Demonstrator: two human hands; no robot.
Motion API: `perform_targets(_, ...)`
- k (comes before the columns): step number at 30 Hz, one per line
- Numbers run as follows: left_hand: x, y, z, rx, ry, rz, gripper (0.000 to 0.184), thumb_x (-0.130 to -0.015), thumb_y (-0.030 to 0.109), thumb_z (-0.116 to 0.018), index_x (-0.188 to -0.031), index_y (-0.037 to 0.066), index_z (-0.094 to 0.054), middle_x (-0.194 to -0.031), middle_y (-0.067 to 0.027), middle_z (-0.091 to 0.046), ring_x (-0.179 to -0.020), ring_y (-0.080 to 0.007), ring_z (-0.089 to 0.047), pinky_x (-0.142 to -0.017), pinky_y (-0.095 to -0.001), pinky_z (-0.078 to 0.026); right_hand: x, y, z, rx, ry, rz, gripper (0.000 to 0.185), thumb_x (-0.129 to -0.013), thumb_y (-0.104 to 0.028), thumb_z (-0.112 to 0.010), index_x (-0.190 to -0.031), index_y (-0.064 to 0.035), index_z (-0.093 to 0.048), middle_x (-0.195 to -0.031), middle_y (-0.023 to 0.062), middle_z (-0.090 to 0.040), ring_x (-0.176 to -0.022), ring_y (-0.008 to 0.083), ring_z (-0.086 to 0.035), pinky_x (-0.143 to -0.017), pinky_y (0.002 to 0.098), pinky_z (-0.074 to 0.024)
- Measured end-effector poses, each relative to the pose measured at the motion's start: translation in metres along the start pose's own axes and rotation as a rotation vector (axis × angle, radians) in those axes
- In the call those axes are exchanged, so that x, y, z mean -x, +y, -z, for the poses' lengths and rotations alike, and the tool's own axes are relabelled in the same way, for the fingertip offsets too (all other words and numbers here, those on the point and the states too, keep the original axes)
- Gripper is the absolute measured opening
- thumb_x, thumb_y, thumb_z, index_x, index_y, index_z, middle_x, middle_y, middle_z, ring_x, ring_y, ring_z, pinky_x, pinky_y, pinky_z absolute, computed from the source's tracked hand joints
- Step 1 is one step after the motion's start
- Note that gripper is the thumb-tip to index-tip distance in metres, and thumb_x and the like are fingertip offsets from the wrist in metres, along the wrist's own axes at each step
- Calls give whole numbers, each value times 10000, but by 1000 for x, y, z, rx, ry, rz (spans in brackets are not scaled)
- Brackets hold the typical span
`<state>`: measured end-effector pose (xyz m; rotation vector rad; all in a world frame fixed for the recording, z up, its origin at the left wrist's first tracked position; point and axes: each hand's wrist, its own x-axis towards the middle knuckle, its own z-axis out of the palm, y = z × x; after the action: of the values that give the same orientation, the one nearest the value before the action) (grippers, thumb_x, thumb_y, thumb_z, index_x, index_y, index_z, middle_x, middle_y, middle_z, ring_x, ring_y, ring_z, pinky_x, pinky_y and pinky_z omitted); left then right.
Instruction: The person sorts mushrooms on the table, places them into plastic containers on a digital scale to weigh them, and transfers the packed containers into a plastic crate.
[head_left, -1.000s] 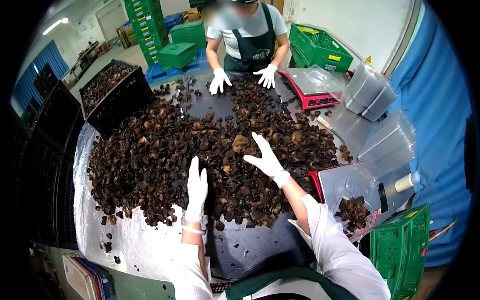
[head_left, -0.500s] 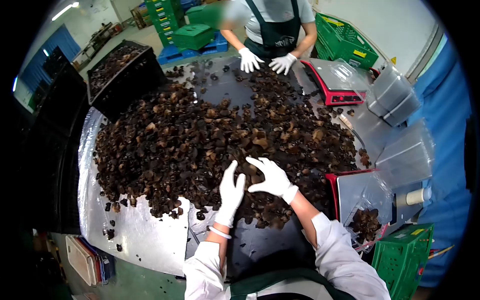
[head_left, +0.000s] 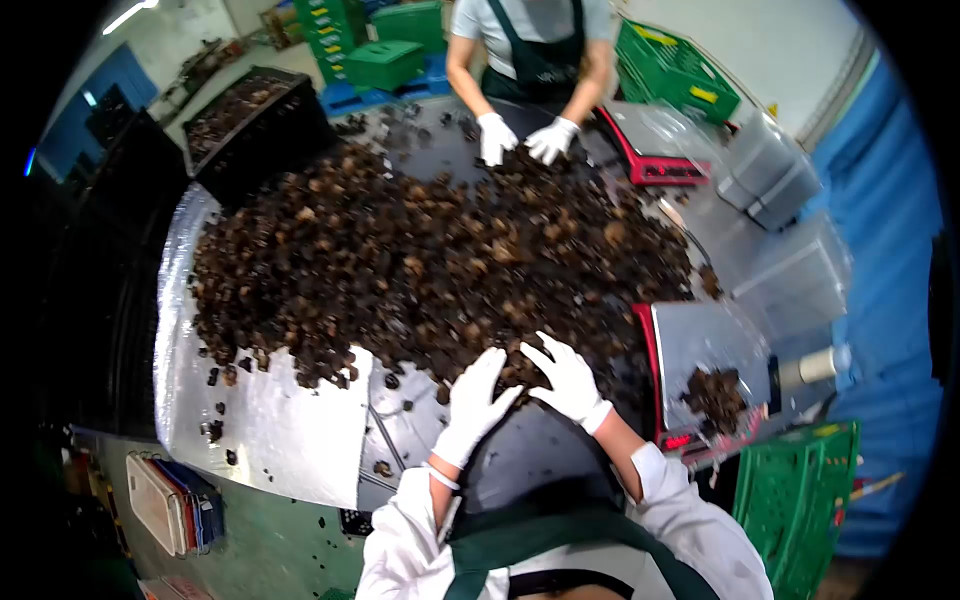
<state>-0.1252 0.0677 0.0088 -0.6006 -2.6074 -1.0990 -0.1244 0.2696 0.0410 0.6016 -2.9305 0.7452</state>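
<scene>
Well beyond the left hand [head_left: 472, 405], a black crate [head_left: 275, 142] holds dark pieces [head_left: 235, 112]. This hand and the right hand [head_left: 568, 385], thumbs spread, gripping nothing, angle inward at the pile [head_left: 420, 260].

The person's white-gloved left hand [head_left: 472, 405] and right hand [head_left: 567, 380] are at the near edge of a broad heap of dark, crinkled pieces [head_left: 400, 260] — fingers spread, a few pieces lying between them. Just to the right, a red-edged scale [head_left: 685, 335] bears a small clump of similar pieces [head_left: 715, 400], with a green crate [head_left: 800, 490] below it. Across the table, a co-worker's two gloved hands [head_left: 550, 140] touch the far edge of the heap, near a second scale [head_left: 640, 140]. A filled black crate [head_left: 265, 130] stands at the far left.
</scene>
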Motion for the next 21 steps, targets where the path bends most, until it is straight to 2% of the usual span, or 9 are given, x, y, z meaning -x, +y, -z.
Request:
perform_targets(3,26,11,3,-52,-101,-66,581,-782,374,-716,-1246,56,-571,-1264,-156,-565,-1085,-331,-560,-905,-412,-453,34,1,-2,96,-2,9,741,-734,-352,-732,-1404,-217,-445,-1451,164,-364,-1321,388,-342,-1046,484,-334)
perform_targets(5,48,12,-2,-112,-136,-98,567,-768,416,-719,-1218,93,-595,-1236,-132,-567,-1156,-321,-515,-938,-440,-420,57,1,-2,151,-28,3,644,-764,-399,-697,-1348,-204,-512,-1480,164,-331,-1354,392,-299,-1083,498,-287)
perform_targets(8,75,24,4,-146,-187,-153,554,-743,413,-738,-1189,107,-614,-1280,-126,-546,-1231,-342,-460,-1015,-507,-349,93,-4,-3,146,-63,-6,571,-785,-421,-676,-1296,-194,-561,-1496,167,-316,-1366,407,-282,-1090,535,-271)
perform_targets(12,110,35,18,-180,-273,-245,462,-763,385,-724,-1150,143,-652,-1328,-90,-536,-1255,-330,-449,-1065,-591,-265,140,-5,-8,141,-150,69,520,-800,-410,-660,-1267,-192,-586,-1475,164,-358,-1336,415,-333,-1061,539,-311)
perform_targets(15,134,39,35,-174,-324,-293,410,-791,345,-702,-1142,141,-652,-1287,-94,-563,-1182,-310,-512,-1045,-533,-325,157,-7,-1,76,-102,92,433,-772,-359,-698,-1147,-146,-658,-1374,169,-478,-1270,405,-428,-1040,518,-346)
perform_targets(17,145,33,41,-58,-282,-230,408,-776,296,-716,-1132,106,-652,-1279,-125,-565,-1116,-312,-552,-1009,-462,-375,156,-6,3,72,-11,81,410,-753,-326,-717,-1104,-120,-668,-1309,156,-535,-1230,378,-478,-1018,496,-376)
perform_targets(18,144,33,43,-47,-233,-164,414,-755,263,-732,-1114,73,-654,-1277,-148,-565,-1074,-318,-571,-972,-423,-405,149,-9,8,56,51,66,433,-743,-309,-726,-1121,-110,-660,-1276,148,-560,-1202,370,-504,-1001,483,-395)
perform_targets(19,145,33,41,-62,-127,-79,490,-740,264,-746,-1173,70,-621,-1319,-155,-532,-1115,-341,-540,-982,-436,-393,142,-12,11,28,79,40,521,-753,-347,-722,-1216,-128,-625,-1331,159,-518,-1245,381,-462,-1026,483,-368)
perform_targets(21,133,38,35,-129,-101,63,580,-747,295,-742,-1259,84,-569,-1382,-164,-472,-1207,-369,-468,-1017,-464,-354,123,-24,14,16,54,-51,659,-795,-442,-673,-1376,-188,-494,-1432,164,-413,-1327,397,-353,-1060,507,-313)
